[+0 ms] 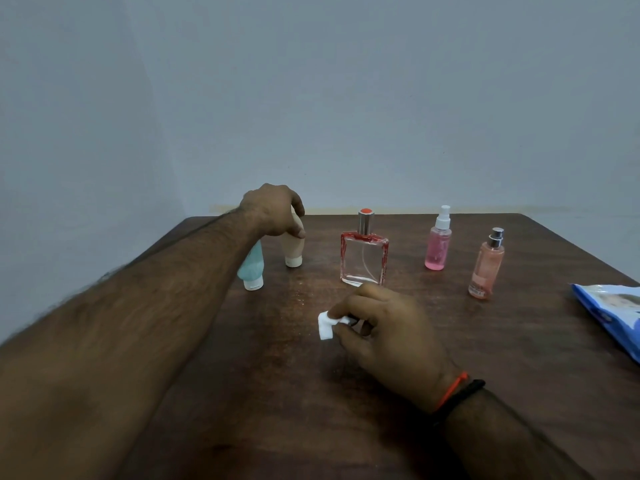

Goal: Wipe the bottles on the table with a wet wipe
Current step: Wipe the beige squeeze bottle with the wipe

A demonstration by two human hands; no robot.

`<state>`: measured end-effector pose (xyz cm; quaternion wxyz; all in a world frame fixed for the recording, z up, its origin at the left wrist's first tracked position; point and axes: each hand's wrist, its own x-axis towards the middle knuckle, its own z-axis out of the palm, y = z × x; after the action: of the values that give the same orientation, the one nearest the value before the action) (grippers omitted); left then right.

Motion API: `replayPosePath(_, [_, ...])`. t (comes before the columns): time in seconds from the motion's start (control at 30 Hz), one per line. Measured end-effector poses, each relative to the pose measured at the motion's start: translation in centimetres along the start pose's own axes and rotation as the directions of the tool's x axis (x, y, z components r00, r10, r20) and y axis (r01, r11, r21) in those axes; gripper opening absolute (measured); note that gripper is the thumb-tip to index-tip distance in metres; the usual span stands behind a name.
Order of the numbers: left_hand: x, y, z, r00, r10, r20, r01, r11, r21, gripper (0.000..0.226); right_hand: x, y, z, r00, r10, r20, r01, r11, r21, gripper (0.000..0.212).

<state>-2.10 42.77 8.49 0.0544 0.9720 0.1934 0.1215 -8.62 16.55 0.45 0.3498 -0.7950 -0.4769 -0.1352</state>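
Bottles stand in a loose row across the far half of the table (450,341), all beyond both hands. The left hand (273,211) reaches to the far left of the row and curls its fingers over the top of the beige tube (294,251), which stands upright on its cap; the teal tube (252,270) stands just beside it, partly behind the left forearm. The right hand (384,327) rests nearer the body, short of the row, and pinches the folded wet wipe (326,325) between thumb and fingertips. From the wipe, the beige tube lies ahead and to the left, its long axis vertical. The square perfume bottle (363,258) stands straight ahead of the right hand, closest to it. The pink spray bottle (438,244) and the peach spray bottle (485,268) stand farther right. Judging from this, the wipe must travel forward and leftward to meet the tube that the left hand steadies.
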Motion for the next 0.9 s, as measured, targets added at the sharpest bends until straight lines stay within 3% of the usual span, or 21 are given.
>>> replayPosePath(0.27, [-0.1,-0.2,-0.3,0.999,0.006,0.036,-0.006,1.0,0.02,0.059,0.0,0.1,0.1,1.0,0.002,-0.001,-0.002,1.0,-0.003,0.016])
replayPosePath(0.37, [-0.6,0.8,-0.7,0.987,0.151,-0.045,-0.146,0.984,0.102,0.074,0.0,0.0,0.0,1.0,0.005,0.002,-0.005,1.0,-0.004,0.016])
replayPosePath(0.47, [-1.8,2.8,-0.8,0.918,0.392,-0.055,-0.395,0.916,-0.073,0.083,0.0,-0.1,0.0,1.0,0.004,-0.003,-0.004,1.0,-0.013,0.015])
replayPosePath(0.53, [-2.6,4.4,-0.1,0.895,0.446,0.032,-0.422,0.867,-0.265,0.087,0.0,-0.1,0.0,1.0,0.001,-0.019,-0.001,1.0,-0.015,0.014])
replayPosePath(0.73, [-2.8,6.1,3.8,0.93,0.364,-0.042,-0.349,0.845,-0.406,0.057,-0.1,-0.1,-0.1,1.0,0.003,-0.028,-0.003,1.0,0.002,0.016])
replayPosePath(0.9, [-2.4,6.2,5.1,0.958,0.262,-0.117,-0.286,0.835,-0.469,0.066,0.0,0.2,0.0,1.0,-0.006,-0.03,0.006,1.0,-0.003,0.014])
